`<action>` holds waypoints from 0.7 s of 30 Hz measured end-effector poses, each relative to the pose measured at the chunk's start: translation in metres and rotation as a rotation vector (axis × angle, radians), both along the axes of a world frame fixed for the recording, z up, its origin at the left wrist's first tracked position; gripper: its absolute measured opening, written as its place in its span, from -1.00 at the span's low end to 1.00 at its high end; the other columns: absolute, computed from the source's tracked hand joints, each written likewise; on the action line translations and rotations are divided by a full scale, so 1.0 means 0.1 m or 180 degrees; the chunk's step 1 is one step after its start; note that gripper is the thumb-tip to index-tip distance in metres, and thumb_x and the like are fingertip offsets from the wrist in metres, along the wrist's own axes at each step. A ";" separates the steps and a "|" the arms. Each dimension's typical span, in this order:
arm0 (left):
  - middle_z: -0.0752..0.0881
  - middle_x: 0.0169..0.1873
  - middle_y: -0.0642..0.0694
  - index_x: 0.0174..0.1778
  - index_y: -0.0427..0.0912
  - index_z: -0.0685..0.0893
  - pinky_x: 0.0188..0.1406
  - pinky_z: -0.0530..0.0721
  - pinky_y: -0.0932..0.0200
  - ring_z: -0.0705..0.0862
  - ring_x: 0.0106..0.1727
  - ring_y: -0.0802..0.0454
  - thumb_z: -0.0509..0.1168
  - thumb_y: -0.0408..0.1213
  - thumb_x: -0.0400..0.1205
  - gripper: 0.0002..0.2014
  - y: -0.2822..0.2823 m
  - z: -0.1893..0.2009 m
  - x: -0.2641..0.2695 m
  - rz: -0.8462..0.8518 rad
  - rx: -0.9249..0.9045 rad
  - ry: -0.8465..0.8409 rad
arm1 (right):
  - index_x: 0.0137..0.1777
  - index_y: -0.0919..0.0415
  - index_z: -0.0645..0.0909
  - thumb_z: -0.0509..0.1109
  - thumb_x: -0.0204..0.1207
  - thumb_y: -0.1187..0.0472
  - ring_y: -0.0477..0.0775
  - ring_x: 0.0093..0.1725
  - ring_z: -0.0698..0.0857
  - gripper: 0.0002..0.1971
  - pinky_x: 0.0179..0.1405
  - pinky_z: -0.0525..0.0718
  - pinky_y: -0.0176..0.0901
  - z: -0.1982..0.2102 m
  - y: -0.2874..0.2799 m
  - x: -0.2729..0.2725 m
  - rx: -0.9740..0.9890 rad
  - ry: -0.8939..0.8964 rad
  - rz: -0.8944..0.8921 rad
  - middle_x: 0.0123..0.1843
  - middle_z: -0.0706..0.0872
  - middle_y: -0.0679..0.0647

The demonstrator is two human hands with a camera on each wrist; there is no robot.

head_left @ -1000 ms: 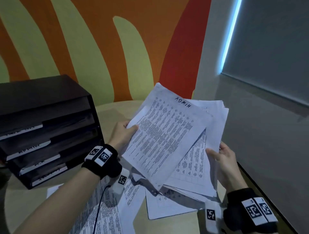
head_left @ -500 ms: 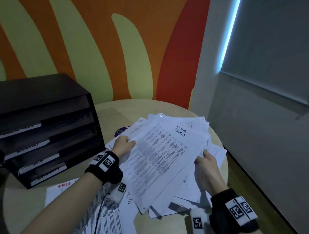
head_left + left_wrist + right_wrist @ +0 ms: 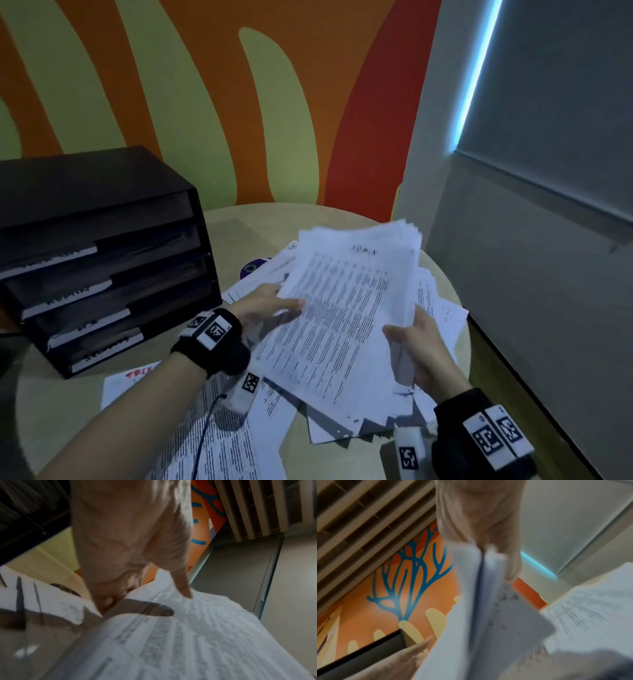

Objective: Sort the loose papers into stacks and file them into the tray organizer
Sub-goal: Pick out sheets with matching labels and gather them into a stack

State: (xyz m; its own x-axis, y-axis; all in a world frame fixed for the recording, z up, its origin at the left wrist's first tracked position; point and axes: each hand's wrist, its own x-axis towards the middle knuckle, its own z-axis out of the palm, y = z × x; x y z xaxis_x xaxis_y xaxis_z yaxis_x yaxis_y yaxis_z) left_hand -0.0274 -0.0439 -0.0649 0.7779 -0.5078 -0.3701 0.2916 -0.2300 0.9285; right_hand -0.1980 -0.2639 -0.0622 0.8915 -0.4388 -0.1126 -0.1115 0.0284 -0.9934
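Observation:
A thick stack of printed white papers (image 3: 346,318), its top sheet headed in handwriting, slopes over the round table's right half. My left hand (image 3: 270,308) pinches the stack's left edge, thumb on top (image 3: 181,586). My right hand (image 3: 416,346) grips the right edge, with sheets caught between thumb and fingers (image 3: 488,566). The black tray organizer (image 3: 102,253) with several labelled slots stands at the left, about a hand's width from my left wrist. More loose sheets (image 3: 219,442) lie on the table under my left forearm.
The round beige table (image 3: 61,411) ends close to the grey wall on the right. A purple disc (image 3: 251,267) peeks out from under the papers behind my left hand. The painted orange and green wall stands just behind the table.
The stack, held up and tilted towards me a second ago, has come down lower over the table. Both hands moved down with it and still hold its edges.

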 end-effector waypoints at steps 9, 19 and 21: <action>0.85 -0.09 -0.11 0.18 -0.40 0.67 -0.13 0.78 0.18 0.82 -0.07 0.01 0.42 -0.32 0.51 -0.65 0.23 0.89 -0.06 0.0306 -0.1232 -0.1272 | 0.18 0.19 0.65 0.36 0.58 0.45 -0.03 0.04 0.81 -0.75 0.01 0.75 -0.17 0.68 0.23 0.21 -0.0330 -0.1251 0.0055 0.02 0.85 -0.06; 0.84 -0.13 -0.06 0.00 -0.23 0.75 -0.03 0.77 0.03 0.81 -0.07 -0.04 0.57 -0.29 0.40 -0.71 0.43 0.90 -0.22 0.0921 -0.1640 -0.1963 | 0.31 0.15 0.57 0.59 0.40 0.34 0.01 0.13 0.78 -0.52 0.18 0.73 -0.03 0.80 0.51 0.37 -0.0510 -0.1742 -0.0164 0.12 0.81 0.04; 0.85 -0.10 -0.09 0.03 -0.24 0.74 0.01 0.77 0.03 0.81 -0.04 -0.04 0.60 -0.26 0.35 -0.64 0.48 0.83 -0.19 0.0791 -0.1529 -0.1772 | 0.34 0.15 0.54 0.60 0.39 0.36 0.03 0.14 0.77 -0.47 0.23 0.71 0.09 0.80 0.52 0.37 -0.0537 -0.1659 -0.0130 0.16 0.78 0.08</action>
State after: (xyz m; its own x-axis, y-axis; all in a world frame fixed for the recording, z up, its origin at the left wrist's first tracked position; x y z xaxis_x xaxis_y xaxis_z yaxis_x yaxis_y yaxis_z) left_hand -0.0467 0.0038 0.0179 0.8967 -0.3000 0.3255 -0.2569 0.2461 0.9346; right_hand -0.1606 -0.2122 0.0174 0.7923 -0.4479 0.4143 0.3945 -0.1419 -0.9079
